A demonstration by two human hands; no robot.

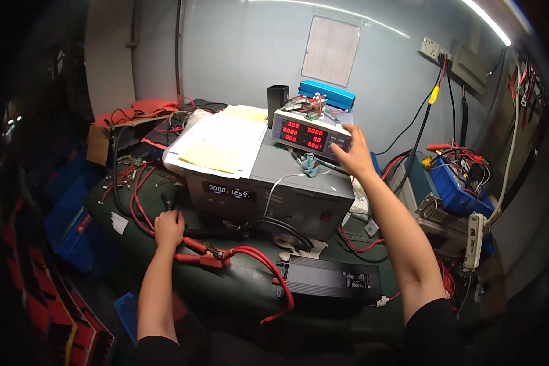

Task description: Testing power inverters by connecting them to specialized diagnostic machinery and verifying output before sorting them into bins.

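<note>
My right hand (355, 155) is at the right end of a power meter (277, 129) with red digits. Its thumb rests on the front by the buttons, and the fingers lie over the top corner. The meter sits on a large grey instrument box (311, 194) with a lit display. My left hand (169, 227) is closed on the bench, left of that box; a black handle, clamp-like, sticks out past its fingers. Beside it lies a red battery clamp (204, 259) with thick red cable (259, 253). A black finned inverter (320, 279) with a small display lies in front.
Papers (216, 137) cover the box's left top. A blue finned case (327, 94) and loose wires are behind the meter. At right, a blue bin (460, 189) holds cables. Red and black leads trail across the green bench mat (113, 198). Blue bins (70, 210) stand at left.
</note>
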